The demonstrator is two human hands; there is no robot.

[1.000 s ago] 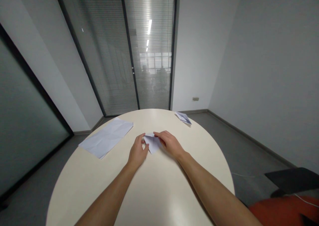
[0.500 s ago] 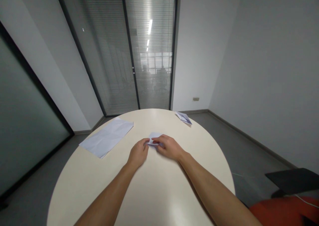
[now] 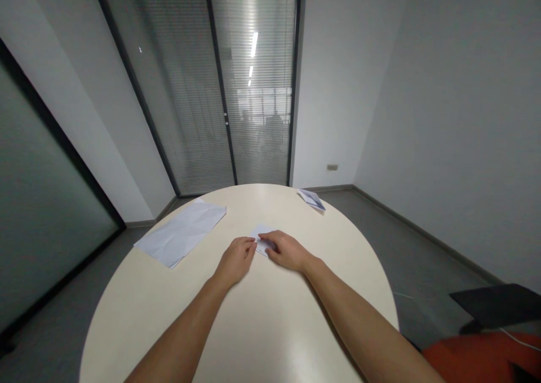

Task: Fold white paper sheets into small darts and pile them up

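Fingers of the left hand point(image 3: 235, 263) are pinching the left corner of a folded paper point(image 3: 262, 228); those of the right hand point(image 3: 291, 252) are bending over its right side, their grip unclear. The paper is lying on a round cream table point(image 3: 253, 315), inward from its far edge. White sheets point(image 3: 181, 234) are lying along the far-left edge; another folded piece point(image 3: 311, 199) is resting at the far-right edge. Beyond, blinds point(image 3: 256, 124) are covering dark-framed glass; a red chair point(image 3: 469, 357) is showing past the near-right edge.

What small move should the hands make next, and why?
I would probably slide the right hand along the small folded paper to press it flatter, because this hand touches the paper's right side while the left hand seems to steady its left edge.
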